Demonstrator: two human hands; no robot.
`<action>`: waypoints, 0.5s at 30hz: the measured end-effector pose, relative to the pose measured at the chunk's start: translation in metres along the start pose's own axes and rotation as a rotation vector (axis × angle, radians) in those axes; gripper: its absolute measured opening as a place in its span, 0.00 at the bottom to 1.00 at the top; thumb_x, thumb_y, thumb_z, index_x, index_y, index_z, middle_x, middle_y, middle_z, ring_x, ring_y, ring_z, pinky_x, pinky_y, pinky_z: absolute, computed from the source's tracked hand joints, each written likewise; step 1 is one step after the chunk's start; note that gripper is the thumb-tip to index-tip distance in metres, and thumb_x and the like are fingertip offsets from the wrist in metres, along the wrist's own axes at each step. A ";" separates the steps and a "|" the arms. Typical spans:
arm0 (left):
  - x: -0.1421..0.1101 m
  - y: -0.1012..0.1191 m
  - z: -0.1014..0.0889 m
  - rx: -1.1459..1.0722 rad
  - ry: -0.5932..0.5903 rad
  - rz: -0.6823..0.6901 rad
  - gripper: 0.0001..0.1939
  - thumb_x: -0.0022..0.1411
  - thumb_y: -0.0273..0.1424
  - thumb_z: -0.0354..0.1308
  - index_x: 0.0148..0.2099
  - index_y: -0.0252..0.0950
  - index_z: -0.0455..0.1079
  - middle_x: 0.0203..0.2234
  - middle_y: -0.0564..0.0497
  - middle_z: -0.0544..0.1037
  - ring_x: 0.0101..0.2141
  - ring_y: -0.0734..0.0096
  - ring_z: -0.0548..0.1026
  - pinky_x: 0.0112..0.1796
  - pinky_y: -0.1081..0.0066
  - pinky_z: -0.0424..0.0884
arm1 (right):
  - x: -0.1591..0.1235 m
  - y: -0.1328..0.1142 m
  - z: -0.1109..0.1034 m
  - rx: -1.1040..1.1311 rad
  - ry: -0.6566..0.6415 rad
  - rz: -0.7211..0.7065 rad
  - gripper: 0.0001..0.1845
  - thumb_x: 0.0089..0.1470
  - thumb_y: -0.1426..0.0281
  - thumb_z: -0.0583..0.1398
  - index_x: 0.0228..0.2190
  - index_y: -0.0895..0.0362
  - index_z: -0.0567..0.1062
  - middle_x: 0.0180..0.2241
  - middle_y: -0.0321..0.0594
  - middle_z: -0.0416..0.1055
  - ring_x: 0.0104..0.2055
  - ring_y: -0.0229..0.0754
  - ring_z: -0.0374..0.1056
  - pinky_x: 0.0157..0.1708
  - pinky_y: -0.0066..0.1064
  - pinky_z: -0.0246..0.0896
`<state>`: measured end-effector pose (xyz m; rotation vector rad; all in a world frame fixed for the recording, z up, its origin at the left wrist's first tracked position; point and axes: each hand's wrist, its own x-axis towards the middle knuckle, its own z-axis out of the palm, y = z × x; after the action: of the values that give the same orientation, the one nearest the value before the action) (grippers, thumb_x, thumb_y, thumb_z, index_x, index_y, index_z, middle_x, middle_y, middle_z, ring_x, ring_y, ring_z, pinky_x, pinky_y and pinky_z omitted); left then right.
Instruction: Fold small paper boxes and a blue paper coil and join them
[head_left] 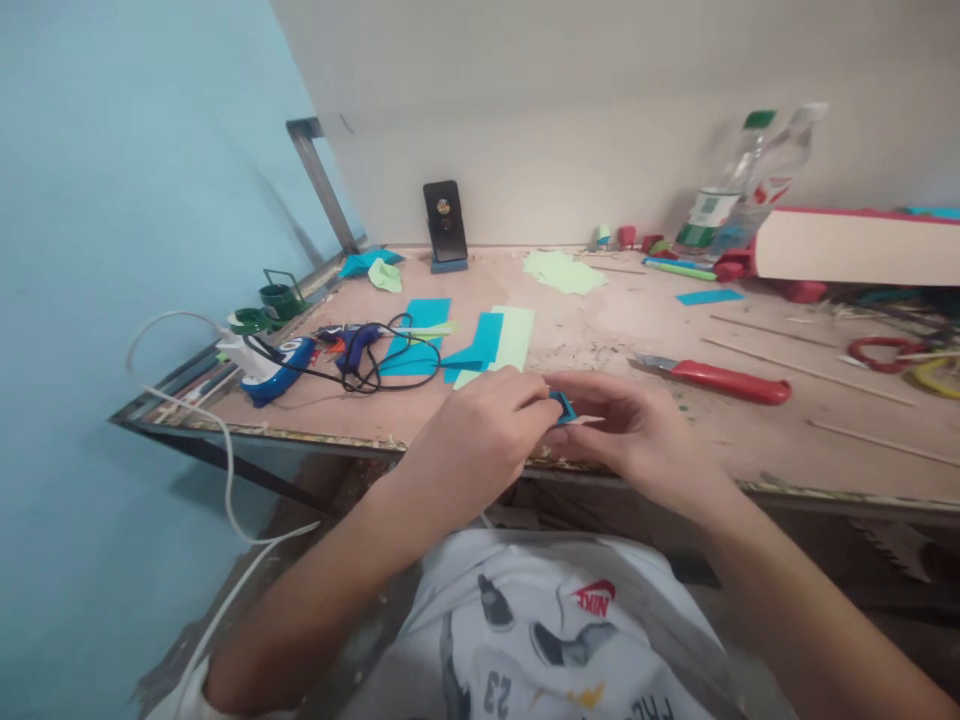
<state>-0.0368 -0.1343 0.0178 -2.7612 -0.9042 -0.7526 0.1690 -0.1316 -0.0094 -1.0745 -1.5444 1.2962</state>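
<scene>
Both hands meet at the table's front edge around a small folded piece of blue paper with a pale strip sticking out on its right. My left hand has its fingers closed on the paper and covers much of it. My right hand grips the other side between thumb and fingers. Just beyond my left hand lie blue paper pieces and a light green sheet. A red-handled knife rests to the right of my hands.
A blue glue gun with a tangled black cord lies left, beside a blue-and-white power strip. A phone stands against the wall. Thin sticks, red-handled scissors and plastic bottles are on the right.
</scene>
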 end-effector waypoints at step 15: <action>0.010 -0.010 -0.020 -0.108 -0.184 -0.034 0.11 0.71 0.23 0.54 0.45 0.37 0.79 0.43 0.45 0.73 0.45 0.58 0.72 0.46 0.60 0.69 | -0.001 -0.001 -0.004 0.221 -0.051 0.057 0.30 0.47 0.67 0.74 0.53 0.50 0.80 0.45 0.42 0.85 0.42 0.49 0.82 0.42 0.42 0.79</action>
<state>-0.0440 -0.1268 0.0394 -2.9564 -0.9728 -0.5757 0.1732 -0.1311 -0.0079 -0.9570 -1.3783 1.5045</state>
